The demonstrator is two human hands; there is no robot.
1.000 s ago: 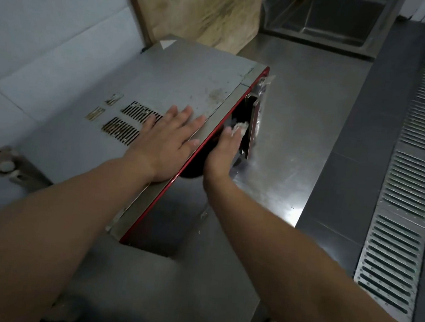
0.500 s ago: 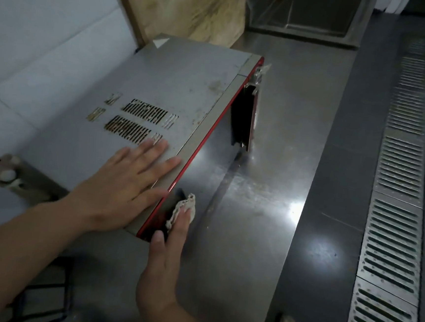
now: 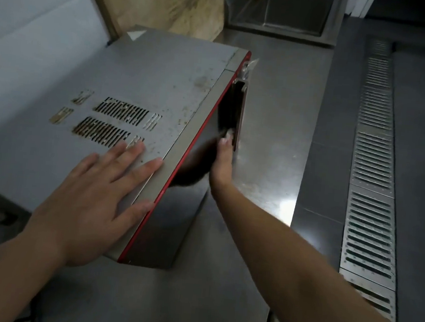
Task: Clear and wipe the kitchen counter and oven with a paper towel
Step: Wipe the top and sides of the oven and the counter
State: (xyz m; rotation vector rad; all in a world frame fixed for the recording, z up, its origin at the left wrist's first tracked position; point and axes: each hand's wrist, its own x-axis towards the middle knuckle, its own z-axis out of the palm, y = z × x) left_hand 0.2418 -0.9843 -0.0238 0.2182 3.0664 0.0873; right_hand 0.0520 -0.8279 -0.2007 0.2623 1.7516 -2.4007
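Observation:
A grey oven (image 3: 146, 83) with a red front edge and vent slots on top stands on the steel counter (image 3: 272, 140). My left hand (image 3: 95, 196) lies flat on the oven's top near its front edge, fingers spread. My right hand (image 3: 223, 161) reaches along the oven's dark front face, fingers straight, pressing a small crumpled paper towel (image 3: 228, 132) against it just below the door handle (image 3: 239, 111). Only a bit of the towel shows past my fingertips.
A wooden board (image 3: 168, 3) leans on the wall behind the oven. A steel sink (image 3: 283, 10) is at the far end of the counter. On the right, a metal drain grate (image 3: 373, 162) runs along the dark floor.
My right hand has swept the paper towel from the near end of the oven's front face up toward the handle. My left hand stays flat on the oven top.

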